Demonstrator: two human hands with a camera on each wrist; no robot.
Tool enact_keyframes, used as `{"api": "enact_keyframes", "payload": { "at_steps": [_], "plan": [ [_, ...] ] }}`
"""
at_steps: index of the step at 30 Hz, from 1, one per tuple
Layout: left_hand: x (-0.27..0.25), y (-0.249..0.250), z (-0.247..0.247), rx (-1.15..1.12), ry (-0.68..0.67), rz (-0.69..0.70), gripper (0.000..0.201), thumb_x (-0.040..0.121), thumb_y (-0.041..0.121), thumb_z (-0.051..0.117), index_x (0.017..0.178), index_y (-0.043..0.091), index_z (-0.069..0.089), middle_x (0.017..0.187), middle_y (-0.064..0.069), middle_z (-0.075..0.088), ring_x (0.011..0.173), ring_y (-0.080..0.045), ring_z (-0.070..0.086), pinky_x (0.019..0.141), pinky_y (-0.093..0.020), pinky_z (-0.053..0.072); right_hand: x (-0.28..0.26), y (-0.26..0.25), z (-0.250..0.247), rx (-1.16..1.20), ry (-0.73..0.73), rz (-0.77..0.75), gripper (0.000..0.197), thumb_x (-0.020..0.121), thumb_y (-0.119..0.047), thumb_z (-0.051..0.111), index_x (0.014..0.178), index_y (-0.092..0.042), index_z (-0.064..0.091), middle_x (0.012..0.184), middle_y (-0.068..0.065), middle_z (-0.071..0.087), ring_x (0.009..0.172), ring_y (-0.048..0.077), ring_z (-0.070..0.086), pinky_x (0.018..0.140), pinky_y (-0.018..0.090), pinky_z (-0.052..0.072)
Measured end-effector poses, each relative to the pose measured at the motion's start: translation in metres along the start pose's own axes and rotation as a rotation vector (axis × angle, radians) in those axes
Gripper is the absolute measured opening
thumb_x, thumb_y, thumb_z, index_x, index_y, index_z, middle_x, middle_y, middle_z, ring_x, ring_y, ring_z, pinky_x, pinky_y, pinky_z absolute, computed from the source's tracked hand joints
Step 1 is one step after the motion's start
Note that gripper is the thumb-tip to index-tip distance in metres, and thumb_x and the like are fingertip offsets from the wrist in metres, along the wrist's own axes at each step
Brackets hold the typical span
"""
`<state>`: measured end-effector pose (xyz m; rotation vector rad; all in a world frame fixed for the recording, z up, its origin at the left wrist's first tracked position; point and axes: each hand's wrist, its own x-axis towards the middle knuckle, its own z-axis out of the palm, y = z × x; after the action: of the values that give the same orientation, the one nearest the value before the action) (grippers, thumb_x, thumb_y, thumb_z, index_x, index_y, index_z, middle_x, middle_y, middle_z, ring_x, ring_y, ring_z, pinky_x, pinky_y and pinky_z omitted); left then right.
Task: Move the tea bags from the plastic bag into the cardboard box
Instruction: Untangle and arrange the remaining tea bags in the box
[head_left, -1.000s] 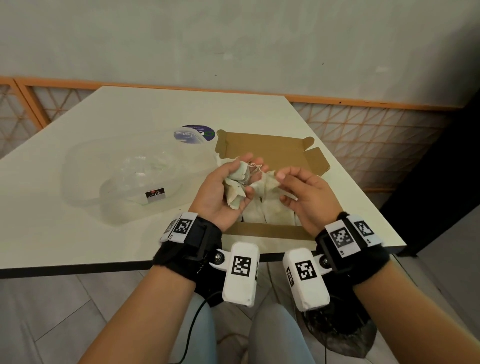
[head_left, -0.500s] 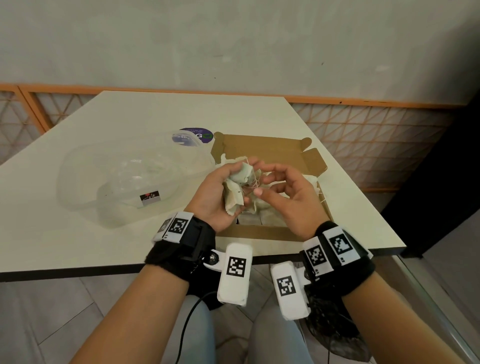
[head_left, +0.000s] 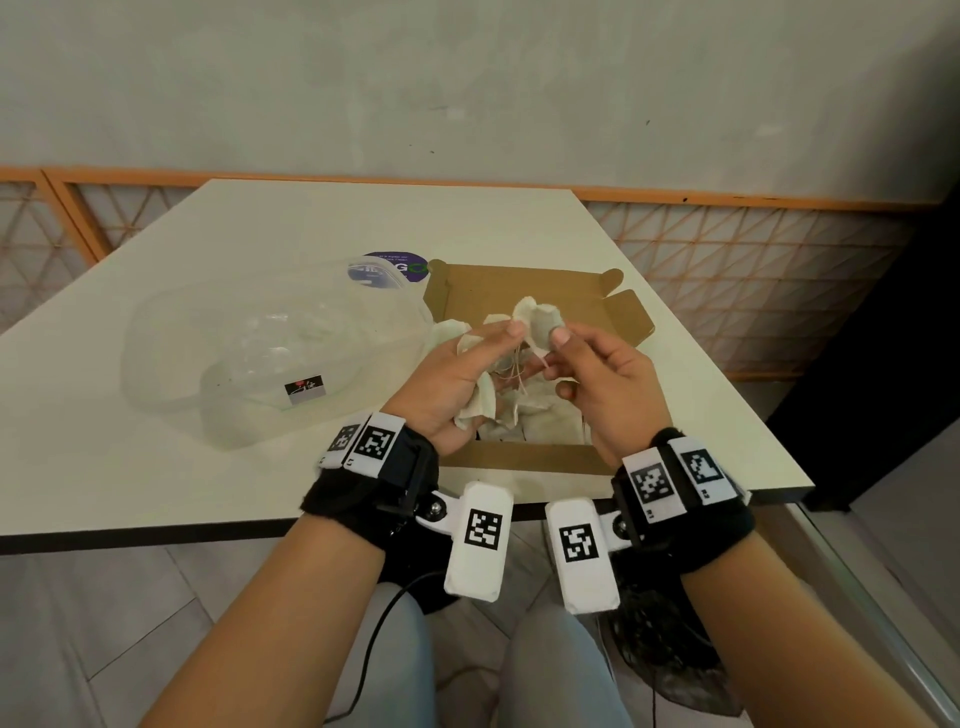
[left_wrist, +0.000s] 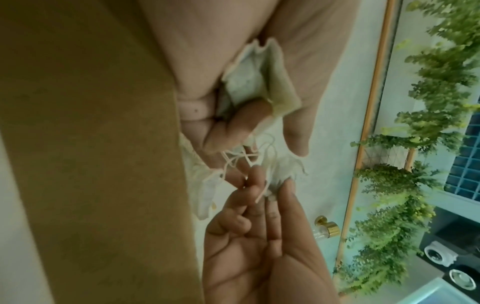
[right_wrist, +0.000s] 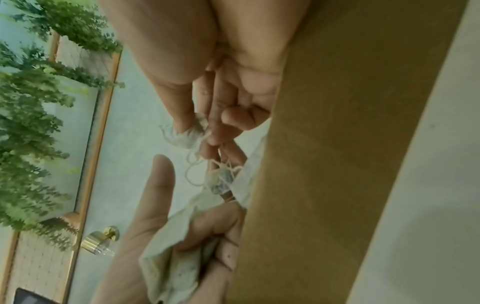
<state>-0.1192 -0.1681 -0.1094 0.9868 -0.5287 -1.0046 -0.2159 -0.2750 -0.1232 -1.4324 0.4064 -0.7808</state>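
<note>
Above the open cardboard box (head_left: 524, 291), the left hand (head_left: 457, 379) curls around a crumpled bunch of tea bags (head_left: 480, 402), its fingers closed on them while their tangled strings (head_left: 511, 366) trail toward the other hand. The right hand (head_left: 605, 384) pinches a single tea bag (head_left: 540, 322) between thumb and fingertips, held up just beside the left hand. More tea bags lie inside the box, and the clear plastic bag (head_left: 260, 343) sits on the table (head_left: 156, 467) just left of it.
</note>
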Motion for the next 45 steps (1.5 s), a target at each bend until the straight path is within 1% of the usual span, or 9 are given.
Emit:
{"api": "enact_keyframes", "payload": {
  "at_steps": [11, 16, 21, 25, 27, 30, 34, 42, 45],
  "plan": [
    [0.004, -0.006, -0.001, 0.06, 0.11, 0.096, 0.007, 0.087, 0.006, 0.062, 0.088, 0.01, 0.067, 0.083, -0.011, 0.067, 0.071, -0.022, 0.065, 0.057, -0.029, 0.055, 0.0, -0.001, 0.0, -0.034, -0.087, 0.062, 0.035, 0.072, -0.036, 0.075, 0.105, -0.027, 0.065, 0.091, -0.002, 0.06, 0.077, 0.006, 0.058, 0.059, 0.021, 0.044],
    [0.003, -0.005, 0.0, 0.016, 0.155, 0.091, 0.001, 0.089, 0.01, 0.06, 0.09, 0.009, 0.061, 0.083, -0.012, 0.063, 0.064, -0.02, 0.064, 0.046, -0.024, 0.051, -0.001, -0.002, 0.001, 0.063, 0.003, 0.036, 0.005, 0.082, -0.011, 0.066, 0.082, -0.016, 0.065, 0.07, -0.003, 0.065, 0.062, 0.009, 0.056, 0.053, 0.019, 0.042],
    [0.002, -0.008, 0.002, 0.106, 0.119, 0.116, 0.027, 0.086, 0.007, 0.063, 0.112, 0.0, 0.063, 0.103, -0.02, 0.066, 0.092, -0.029, 0.064, 0.077, -0.036, 0.055, -0.002, -0.011, -0.001, 0.193, 0.018, 0.128, 0.01, 0.086, -0.007, 0.06, 0.079, -0.014, 0.058, 0.067, -0.003, 0.067, 0.057, 0.007, 0.062, 0.054, 0.019, 0.048],
    [0.002, -0.008, 0.001, 0.148, 0.102, 0.121, 0.017, 0.086, 0.003, 0.062, 0.103, 0.0, 0.066, 0.091, -0.016, 0.067, 0.081, -0.024, 0.067, 0.068, -0.029, 0.058, 0.007, -0.029, -0.01, -0.342, -0.103, 0.034, 0.033, 0.08, -0.02, 0.07, 0.11, -0.025, 0.057, 0.104, -0.001, 0.062, 0.09, 0.008, 0.061, 0.073, 0.018, 0.05],
    [0.002, -0.009, 0.0, 0.185, 0.105, 0.125, 0.017, 0.084, 0.002, 0.063, 0.1, -0.003, 0.066, 0.087, -0.016, 0.067, 0.074, -0.021, 0.067, 0.059, -0.026, 0.056, 0.014, -0.047, -0.01, -0.645, -0.286, 0.004, 0.047, 0.077, -0.025, 0.073, 0.12, -0.026, 0.053, 0.106, -0.007, 0.059, 0.091, 0.003, 0.058, 0.078, 0.012, 0.047],
    [0.002, -0.009, 0.001, 0.196, 0.121, 0.107, 0.015, 0.083, -0.001, 0.064, 0.098, -0.003, 0.067, 0.085, -0.017, 0.067, 0.071, -0.023, 0.066, 0.054, -0.025, 0.055, 0.025, -0.066, -0.008, -0.975, -0.461, 0.009, 0.033, 0.075, -0.027, 0.075, 0.105, -0.017, 0.066, 0.093, 0.0, 0.067, 0.082, 0.016, 0.06, 0.08, 0.028, 0.047],
    [0.003, -0.006, -0.001, 0.1, 0.169, 0.078, 0.017, 0.088, 0.009, 0.061, 0.102, -0.001, 0.063, 0.075, -0.013, 0.06, 0.055, -0.017, 0.058, 0.039, -0.021, 0.044, 0.034, -0.085, -0.021, -1.094, -0.37, 0.021, 0.014, 0.075, -0.021, 0.075, 0.086, -0.013, 0.071, 0.082, 0.003, 0.065, 0.075, 0.013, 0.056, 0.069, 0.024, 0.042],
    [0.008, -0.005, -0.005, 0.002, 0.205, 0.066, 0.025, 0.09, 0.012, 0.061, 0.112, 0.001, 0.06, 0.076, -0.006, 0.06, 0.057, -0.009, 0.058, 0.04, -0.016, 0.043, 0.023, -0.069, -0.059, -1.177, -0.444, 0.3, 0.019, 0.071, -0.023, 0.078, 0.087, -0.023, 0.069, 0.089, 0.004, 0.072, 0.086, 0.014, 0.063, 0.092, 0.028, 0.044],
    [0.009, -0.004, -0.005, -0.006, 0.193, 0.049, 0.017, 0.091, 0.013, 0.058, 0.106, 0.003, 0.062, 0.077, -0.003, 0.06, 0.057, -0.007, 0.058, 0.039, -0.014, 0.04, 0.019, -0.058, -0.061, -1.266, -0.468, 0.3, 0.02, 0.073, -0.022, 0.077, 0.091, -0.022, 0.069, 0.077, -0.005, 0.069, 0.069, 0.001, 0.056, 0.071, 0.018, 0.04]
  ]
}}
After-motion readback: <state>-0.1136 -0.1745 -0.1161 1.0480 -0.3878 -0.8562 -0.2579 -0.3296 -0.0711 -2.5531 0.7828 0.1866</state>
